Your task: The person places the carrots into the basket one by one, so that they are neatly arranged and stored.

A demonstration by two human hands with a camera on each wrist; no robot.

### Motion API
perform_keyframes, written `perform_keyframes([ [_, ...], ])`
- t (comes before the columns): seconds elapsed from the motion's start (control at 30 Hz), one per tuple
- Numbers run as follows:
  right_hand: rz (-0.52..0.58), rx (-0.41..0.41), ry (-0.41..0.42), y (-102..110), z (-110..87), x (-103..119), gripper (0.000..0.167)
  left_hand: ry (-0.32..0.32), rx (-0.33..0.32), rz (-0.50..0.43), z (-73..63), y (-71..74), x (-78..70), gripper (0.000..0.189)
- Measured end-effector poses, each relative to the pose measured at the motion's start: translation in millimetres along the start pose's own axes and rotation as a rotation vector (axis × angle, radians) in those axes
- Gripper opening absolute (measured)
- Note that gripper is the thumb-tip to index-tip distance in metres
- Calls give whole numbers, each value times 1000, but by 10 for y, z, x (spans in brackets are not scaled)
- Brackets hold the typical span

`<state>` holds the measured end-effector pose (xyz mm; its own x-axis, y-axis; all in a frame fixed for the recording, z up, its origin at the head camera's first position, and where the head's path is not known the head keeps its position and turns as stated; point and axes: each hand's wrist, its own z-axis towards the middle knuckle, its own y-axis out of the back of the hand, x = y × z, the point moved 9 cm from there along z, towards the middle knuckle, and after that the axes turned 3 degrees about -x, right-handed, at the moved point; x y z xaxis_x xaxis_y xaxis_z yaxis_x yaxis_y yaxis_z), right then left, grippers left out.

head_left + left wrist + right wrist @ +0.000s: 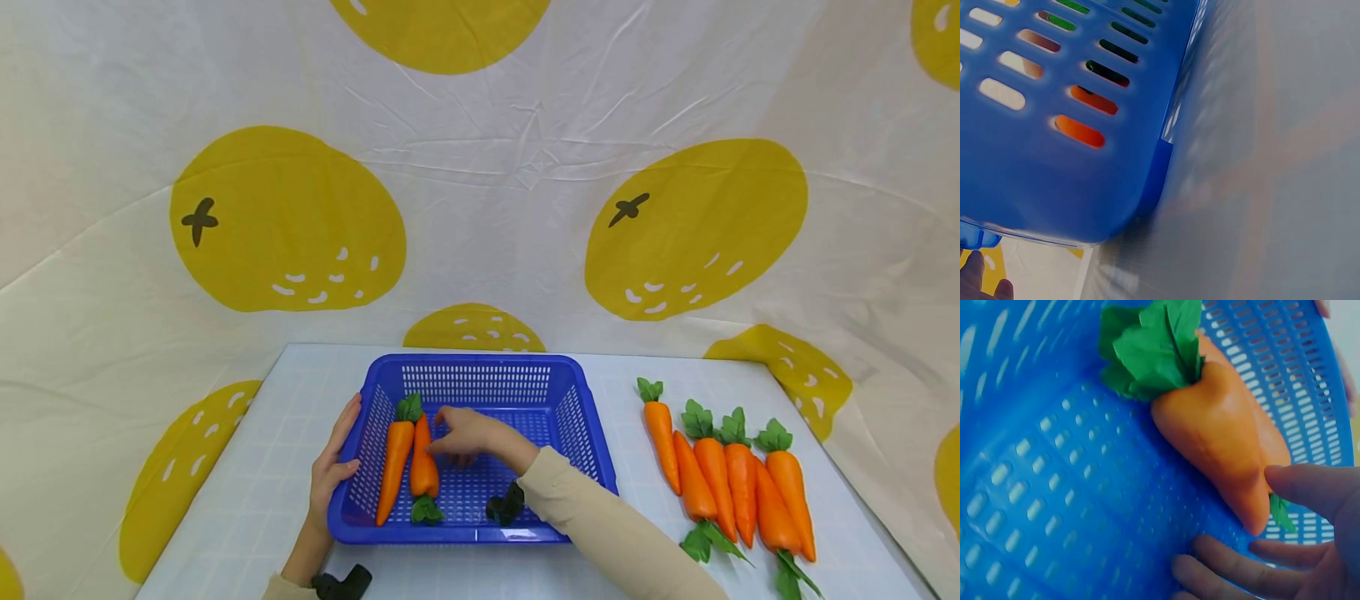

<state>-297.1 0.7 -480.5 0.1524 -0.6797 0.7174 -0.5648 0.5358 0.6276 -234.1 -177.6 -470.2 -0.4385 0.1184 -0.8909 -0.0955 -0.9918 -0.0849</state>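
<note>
A blue plastic basket (480, 535) with slotted walls stands on the table. Against its left wall my left hand (330, 475) rests with fingers extended, the thumb near the rim; a few fingertips (972, 275) show at the corner of the left wrist view. Inside lie two orange carrots with green leaves: one carrot (395, 467) with leaves at the far end, another carrot (424, 471) with leaves at the near end. My right hand (472, 435) is inside the basket just right of the second carrot, its fingers spread and loose, gripping nothing. In the right wrist view the thumb (1300, 481) is beside a carrot (1216, 425).
To the right of the basket, several carrots (738, 483) lie in a row on the pale checked table (247, 500), leaves pointing alternately away and near. A white cloth (480, 208) printed with yellow fruit hangs behind. Black devices (341, 582) are worn on both wrists.
</note>
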Motion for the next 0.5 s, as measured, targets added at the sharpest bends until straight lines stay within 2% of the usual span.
perform_keyframes([
  [0.13, -104, -73, 41, 108, 13, 51, 38, -2, 1, -2, -5, 2, 1, 69],
  [0.33, -212, -210, 166, 288, -17, 214, 22, 5, -4, 27, -4, 3, -13, 69],
  [0.5, -209, -306, 235, 432, -98, 334, 17, -1, -2, 35, -5, 1, -8, 68],
])
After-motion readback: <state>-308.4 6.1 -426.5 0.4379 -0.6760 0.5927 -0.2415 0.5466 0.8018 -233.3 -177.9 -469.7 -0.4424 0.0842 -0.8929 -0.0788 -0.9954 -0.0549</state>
